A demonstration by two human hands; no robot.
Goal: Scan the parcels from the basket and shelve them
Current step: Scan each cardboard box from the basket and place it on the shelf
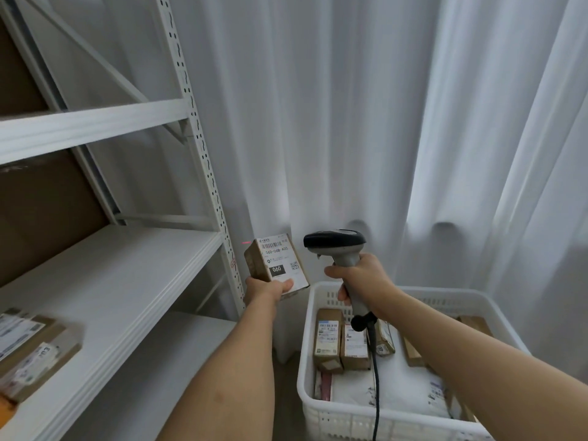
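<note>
My left hand [267, 288] grips a small brown cardboard parcel [275, 264] from below, its white label with a barcode and "060" facing me. My right hand [359, 281] is curled round the grey handle of a black-headed barcode scanner [337, 245], whose head points left at the parcel. A red scan line shows just left of the parcel's top corner, on the shelf post. The white plastic basket [321, 412] sits below my right arm and holds several brown boxes [329, 340] and white mailer bags. The scanner's cable hangs down into the basket.
A white metal shelving unit [105, 291] fills the left side. Several labelled parcels [28, 348] lie on its middle shelf at the far left edge. Brown cartons stand on the upper shelves. White curtains hang behind everything.
</note>
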